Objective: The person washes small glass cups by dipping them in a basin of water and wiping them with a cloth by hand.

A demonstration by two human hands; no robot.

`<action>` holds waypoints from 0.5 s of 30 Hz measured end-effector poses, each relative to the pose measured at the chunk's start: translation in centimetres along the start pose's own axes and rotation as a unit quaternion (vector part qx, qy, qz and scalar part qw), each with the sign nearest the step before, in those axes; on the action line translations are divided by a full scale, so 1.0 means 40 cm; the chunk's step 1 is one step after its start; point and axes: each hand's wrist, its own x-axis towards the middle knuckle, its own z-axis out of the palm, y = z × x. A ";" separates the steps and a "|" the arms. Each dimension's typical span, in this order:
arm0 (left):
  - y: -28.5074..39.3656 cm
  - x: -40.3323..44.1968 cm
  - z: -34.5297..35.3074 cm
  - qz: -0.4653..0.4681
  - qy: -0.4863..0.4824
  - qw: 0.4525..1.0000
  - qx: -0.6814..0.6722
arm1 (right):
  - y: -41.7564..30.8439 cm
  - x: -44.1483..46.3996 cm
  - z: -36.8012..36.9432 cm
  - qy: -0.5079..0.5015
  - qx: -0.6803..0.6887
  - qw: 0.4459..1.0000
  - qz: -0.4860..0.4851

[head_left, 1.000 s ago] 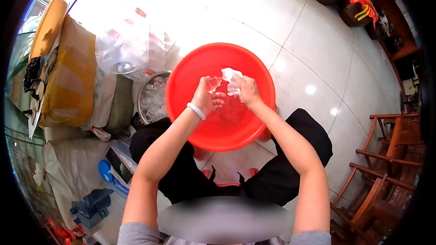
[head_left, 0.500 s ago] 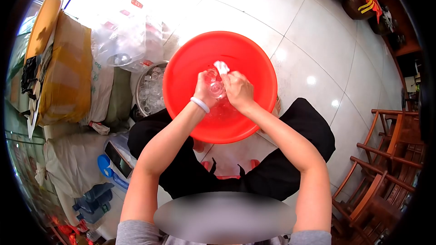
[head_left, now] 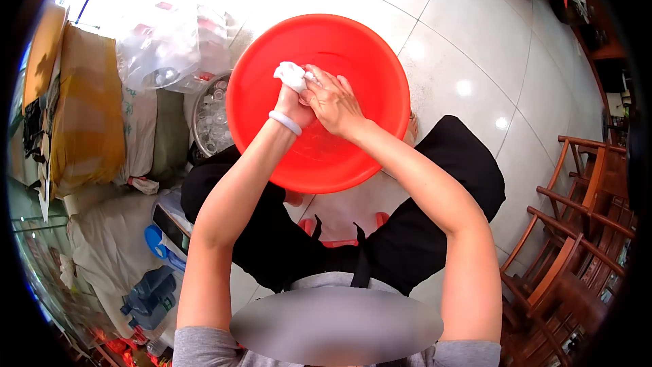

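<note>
Over the red basin, my two hands are together. A white cloth sticks out at the top of my left hand, whose fingers are largely hidden behind the other hand. My right hand lies across it, with its fingers stretched over the cloth's right end. A bit of something clear shows between the hands, too covered to make out fully. Shallow water is visible in the basin below them.
Left of the basin stands a metal bowl of small clear glass or plastic pieces. Beyond it are a clear plastic bag and a taped carton. A phone lies at lower left. Wooden chairs stand at right.
Both hands have moved up and left in the view and closed together. The clear cup-like pieces seen between them earlier are now mostly covered. The basin sits higher in view.
</note>
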 end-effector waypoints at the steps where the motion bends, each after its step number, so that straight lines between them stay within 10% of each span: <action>1: -0.006 -0.004 0.013 -0.002 0.000 1.000 0.002 | 0.004 0.008 0.000 0.002 0.000 1.000 0.002; 9: -0.100 0.106 -0.102 -0.092 -0.001 0.975 0.201 | 0.100 0.017 -0.029 -0.069 0.038 0.974 0.211; 12: -0.148 0.108 -0.160 -0.204 0.067 0.850 0.481 | 0.120 -0.029 -0.040 -0.125 -0.027 0.975 0.182; 13: -0.172 0.122 -0.198 -0.190 0.043 0.767 0.612 | 0.127 -0.042 -0.038 -0.162 -0.049 0.967 0.193; 15: -0.272 0.217 -0.375 0.085 -0.287 0.093 0.950 | 0.145 -0.071 -0.019 -0.239 -0.104 0.946 0.193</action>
